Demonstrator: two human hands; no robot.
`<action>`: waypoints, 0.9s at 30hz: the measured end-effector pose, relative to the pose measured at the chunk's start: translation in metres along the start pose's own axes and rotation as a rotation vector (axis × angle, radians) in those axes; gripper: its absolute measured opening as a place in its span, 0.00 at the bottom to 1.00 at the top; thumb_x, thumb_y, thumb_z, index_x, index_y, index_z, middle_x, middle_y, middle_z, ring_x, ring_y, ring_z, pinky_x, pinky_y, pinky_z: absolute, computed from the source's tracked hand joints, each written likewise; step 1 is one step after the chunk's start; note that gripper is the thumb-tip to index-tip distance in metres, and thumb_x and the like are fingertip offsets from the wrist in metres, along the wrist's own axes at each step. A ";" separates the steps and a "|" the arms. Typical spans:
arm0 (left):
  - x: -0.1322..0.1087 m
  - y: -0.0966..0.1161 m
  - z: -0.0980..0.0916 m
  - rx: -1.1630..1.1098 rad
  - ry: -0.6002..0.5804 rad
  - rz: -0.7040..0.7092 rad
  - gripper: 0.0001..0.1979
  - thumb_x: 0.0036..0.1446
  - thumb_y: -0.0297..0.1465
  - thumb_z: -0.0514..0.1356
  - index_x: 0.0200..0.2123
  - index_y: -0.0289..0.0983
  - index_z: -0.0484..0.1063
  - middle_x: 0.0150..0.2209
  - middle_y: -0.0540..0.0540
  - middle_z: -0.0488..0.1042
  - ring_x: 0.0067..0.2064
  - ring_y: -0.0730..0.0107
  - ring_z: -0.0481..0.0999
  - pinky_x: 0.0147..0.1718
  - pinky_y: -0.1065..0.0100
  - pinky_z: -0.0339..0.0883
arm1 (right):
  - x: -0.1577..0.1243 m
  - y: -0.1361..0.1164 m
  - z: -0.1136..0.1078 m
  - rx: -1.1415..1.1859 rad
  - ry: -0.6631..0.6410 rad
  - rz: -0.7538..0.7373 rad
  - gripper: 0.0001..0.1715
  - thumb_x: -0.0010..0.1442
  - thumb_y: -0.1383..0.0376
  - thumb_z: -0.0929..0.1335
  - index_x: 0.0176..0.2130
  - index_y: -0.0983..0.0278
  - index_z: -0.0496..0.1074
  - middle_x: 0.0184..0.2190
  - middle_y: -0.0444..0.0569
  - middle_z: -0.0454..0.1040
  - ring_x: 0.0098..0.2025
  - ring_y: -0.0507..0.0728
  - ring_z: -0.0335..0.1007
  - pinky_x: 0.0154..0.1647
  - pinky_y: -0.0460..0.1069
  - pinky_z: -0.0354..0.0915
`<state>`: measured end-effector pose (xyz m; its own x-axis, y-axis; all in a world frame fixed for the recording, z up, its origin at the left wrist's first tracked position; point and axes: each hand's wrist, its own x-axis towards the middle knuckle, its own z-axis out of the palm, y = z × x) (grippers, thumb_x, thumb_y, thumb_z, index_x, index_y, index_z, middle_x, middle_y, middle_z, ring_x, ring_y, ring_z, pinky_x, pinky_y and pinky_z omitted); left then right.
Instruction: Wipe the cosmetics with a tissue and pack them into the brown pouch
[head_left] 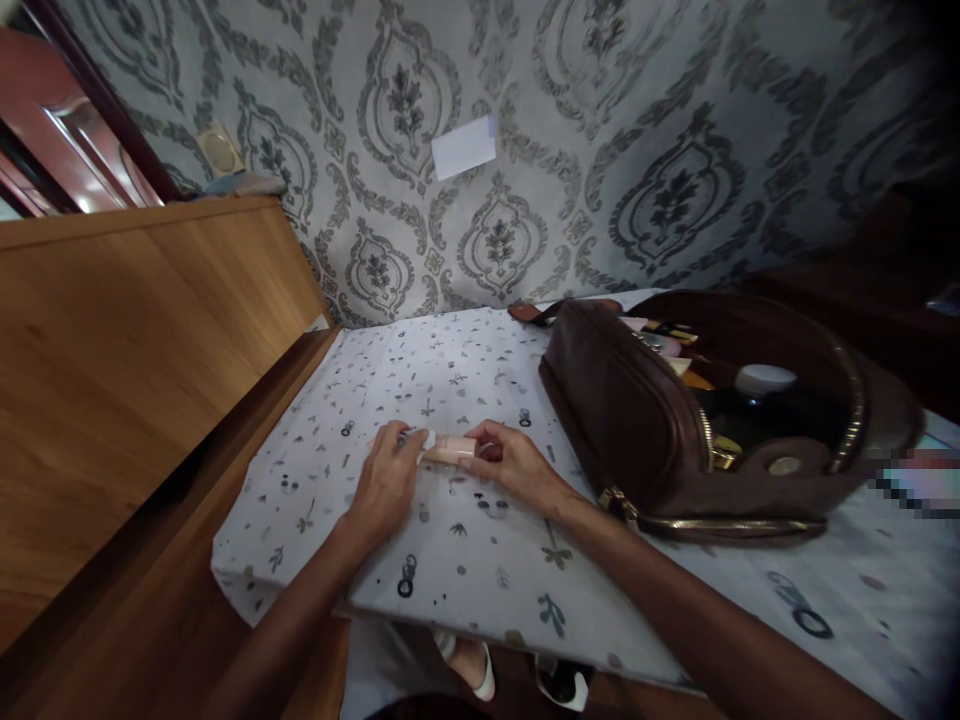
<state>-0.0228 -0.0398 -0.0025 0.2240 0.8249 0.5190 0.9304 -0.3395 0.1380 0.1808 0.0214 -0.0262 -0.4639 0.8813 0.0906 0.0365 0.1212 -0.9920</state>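
We saw a small peach-coloured tube [452,449] lying sideways between the two hands, just above the patterned white cloth [420,380] that covered the surface. The right hand [517,463] had its grip closed on the tube's right end, thumb and fingers pinching it. The left hand [388,478] had its grip closed round the other end, where something white showed at the fingertips (whether cap or wipe, we could not tell). To the right of the hands we found a brown bag [592,385] unzipped, with a white-lidded container [765,380] and smaller items inside. A wooden panel [157,330] stood along the left, and beyond the surface we noted a white card [465,148] against the patterned wall [409,235].
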 end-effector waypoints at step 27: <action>0.000 0.027 -0.002 -0.135 -0.027 0.001 0.16 0.65 0.25 0.48 0.52 0.37 0.70 0.45 0.42 0.67 0.46 0.62 0.69 0.46 0.60 0.69 | 0.001 0.005 0.005 -0.045 0.018 -0.073 0.17 0.45 0.64 0.73 0.37 0.64 0.72 0.28 0.43 0.73 0.28 0.51 0.69 0.29 0.46 0.65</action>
<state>0.0017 -0.0494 0.0028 0.2340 0.8359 0.4965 0.8832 -0.3962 0.2508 0.1757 0.0208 -0.0311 -0.4506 0.8774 0.1646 0.0431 0.2055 -0.9777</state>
